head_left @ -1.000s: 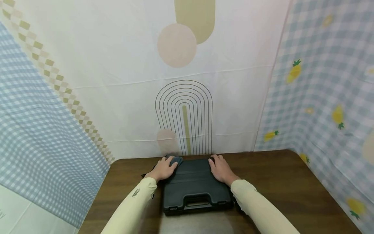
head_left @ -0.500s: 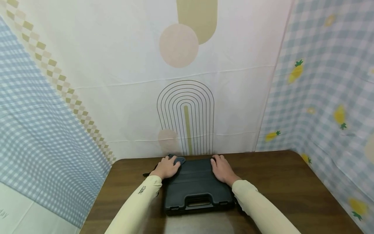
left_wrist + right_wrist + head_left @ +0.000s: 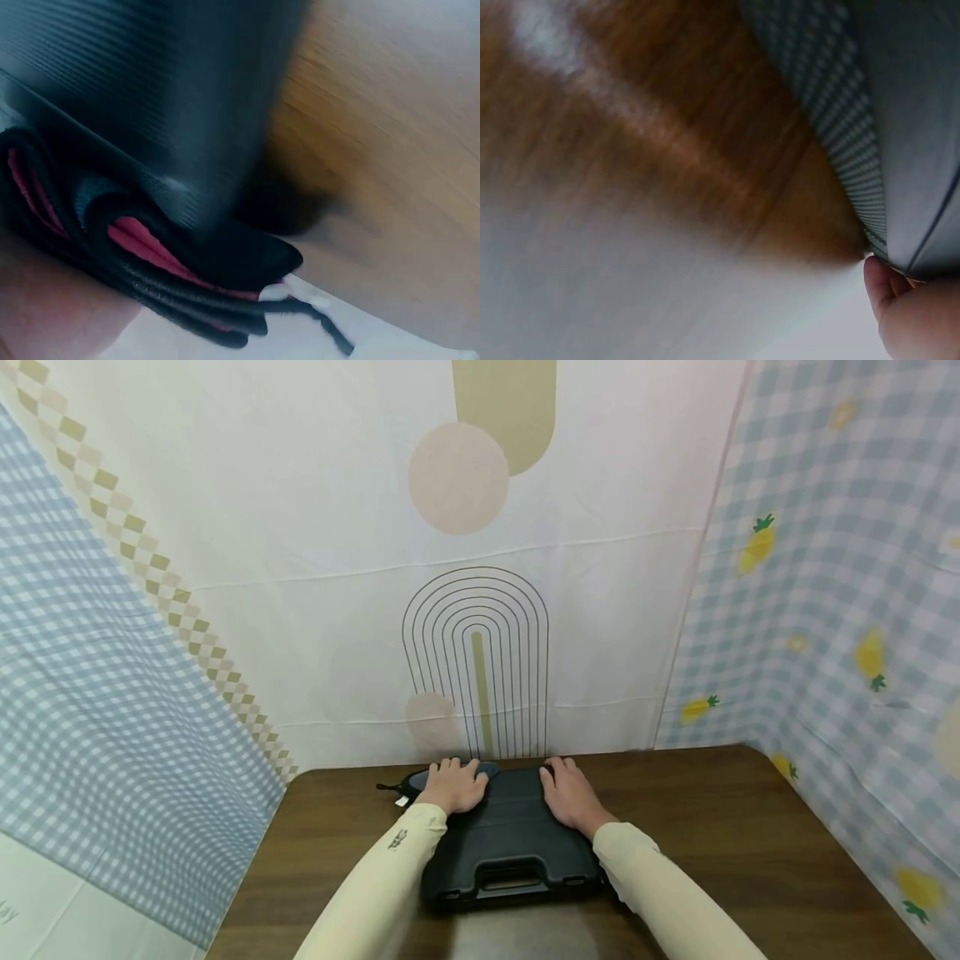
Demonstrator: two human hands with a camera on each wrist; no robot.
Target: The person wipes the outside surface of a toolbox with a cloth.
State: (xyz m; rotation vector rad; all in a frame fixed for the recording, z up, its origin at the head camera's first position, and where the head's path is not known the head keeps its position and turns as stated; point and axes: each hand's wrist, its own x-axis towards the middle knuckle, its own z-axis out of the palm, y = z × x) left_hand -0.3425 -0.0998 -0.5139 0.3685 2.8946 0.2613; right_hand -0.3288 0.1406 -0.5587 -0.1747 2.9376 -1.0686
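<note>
A black plastic carrying case [image 3: 510, 843] lies flat on the table, its handle and latches toward me. My left hand [image 3: 454, 785] is over its far left part and holds a folded grey-blue fabric piece [image 3: 420, 779] with black edging. In the left wrist view the folded fabric [image 3: 172, 262] shows a pink lining and a thin black cord, between the hand [image 3: 52, 315] and the case's ribbed side [image 3: 112, 75]. My right hand [image 3: 572, 795] grips the far right corner of the case. Its fingers [image 3: 881, 289] bend at that edge in the right wrist view.
The brown wooden table [image 3: 712, 827] extends to both sides of the case. Behind it hangs a white patterned cloth [image 3: 337, 652], with blue checked cloth [image 3: 795, 610] along the right side and more on the left.
My left hand has slid to the right across the case with the fabric, uncovering more fabric and its cord on the left. The right hand and the case have stayed put.
</note>
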